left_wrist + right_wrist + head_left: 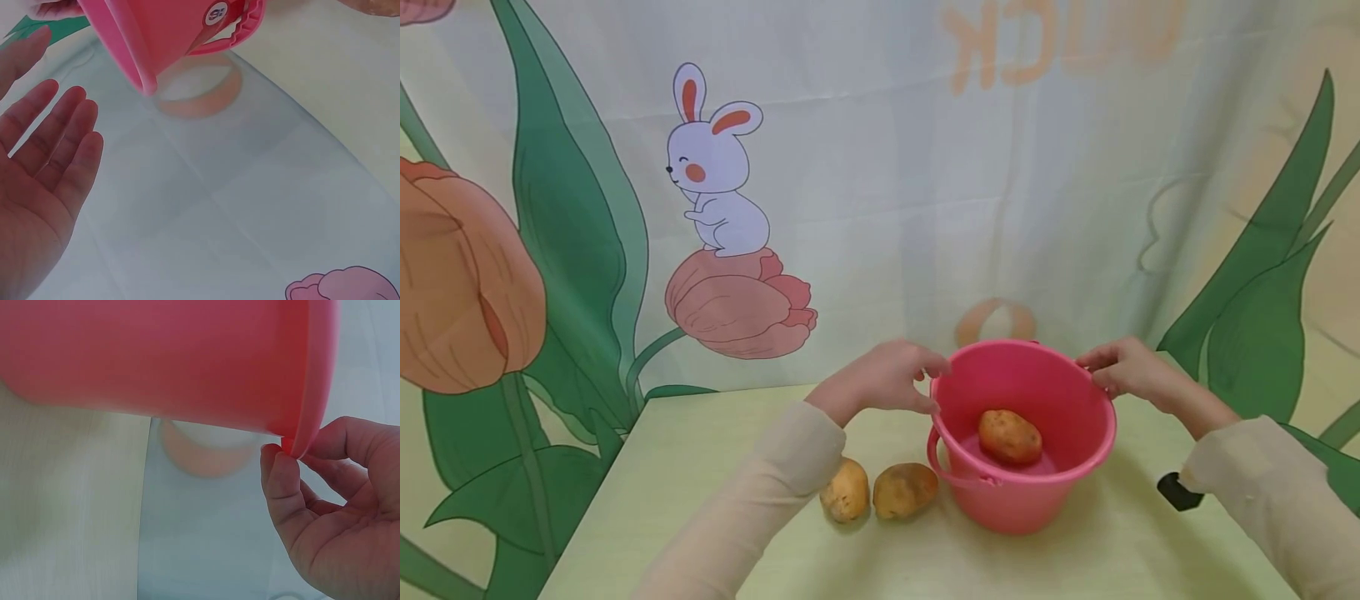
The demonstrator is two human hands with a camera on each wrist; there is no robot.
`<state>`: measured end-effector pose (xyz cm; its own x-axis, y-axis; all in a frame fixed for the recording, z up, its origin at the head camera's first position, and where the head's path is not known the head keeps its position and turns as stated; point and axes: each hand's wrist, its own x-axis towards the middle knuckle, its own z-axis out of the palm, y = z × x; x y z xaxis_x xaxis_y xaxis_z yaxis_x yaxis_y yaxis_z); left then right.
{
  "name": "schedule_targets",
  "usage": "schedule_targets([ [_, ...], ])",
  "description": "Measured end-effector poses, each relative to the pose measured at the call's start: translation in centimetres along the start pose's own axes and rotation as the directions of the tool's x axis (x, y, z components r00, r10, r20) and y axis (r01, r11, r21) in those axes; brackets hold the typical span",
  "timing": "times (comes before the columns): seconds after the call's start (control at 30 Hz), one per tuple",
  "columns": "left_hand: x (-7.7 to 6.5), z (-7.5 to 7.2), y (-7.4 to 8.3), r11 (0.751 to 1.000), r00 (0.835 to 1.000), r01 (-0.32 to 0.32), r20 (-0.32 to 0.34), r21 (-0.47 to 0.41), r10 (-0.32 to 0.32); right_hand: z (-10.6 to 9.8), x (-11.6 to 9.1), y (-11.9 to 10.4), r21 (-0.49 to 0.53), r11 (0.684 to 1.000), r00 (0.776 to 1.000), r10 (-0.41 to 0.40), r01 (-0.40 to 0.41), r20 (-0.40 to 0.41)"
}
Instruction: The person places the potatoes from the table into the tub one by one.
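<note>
A pink plastic bucket stands on the table, its mouth tipped slightly toward me in the head view. One potato lies inside it. Two more potatoes sit side by side left of the bucket, a yellowish one partly behind my sleeve and a browner one. My right hand pinches the rim on the right between thumb and fingers, clearly seen in the right wrist view. Near the left rim is my left hand; in the left wrist view its fingers are nearly straight and hold nothing.
The pale table ends at a curtain printed with a rabbit and tulips. The bucket's handle hangs down at its front left. A small black object shows beside my right sleeve.
</note>
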<state>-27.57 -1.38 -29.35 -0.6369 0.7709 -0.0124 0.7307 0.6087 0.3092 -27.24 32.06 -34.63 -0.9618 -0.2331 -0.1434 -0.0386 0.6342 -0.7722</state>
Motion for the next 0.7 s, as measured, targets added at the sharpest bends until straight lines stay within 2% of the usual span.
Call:
schedule_targets([
  [0.43,-1.9,-0.7,-1.5,0.996,0.995,0.094,-0.038,0.001,-0.093,0.0,-0.2,-0.4,-0.014,1.0,1.0,-0.013,0.013,0.009],
  [0.7,-3.0,-0.8,-2.2,0.996,0.992,0.091,-0.09,-0.017,-0.092,0.1,-0.1,-0.2,-0.007,1.0,1.0,-0.012,0.012,0.006],
])
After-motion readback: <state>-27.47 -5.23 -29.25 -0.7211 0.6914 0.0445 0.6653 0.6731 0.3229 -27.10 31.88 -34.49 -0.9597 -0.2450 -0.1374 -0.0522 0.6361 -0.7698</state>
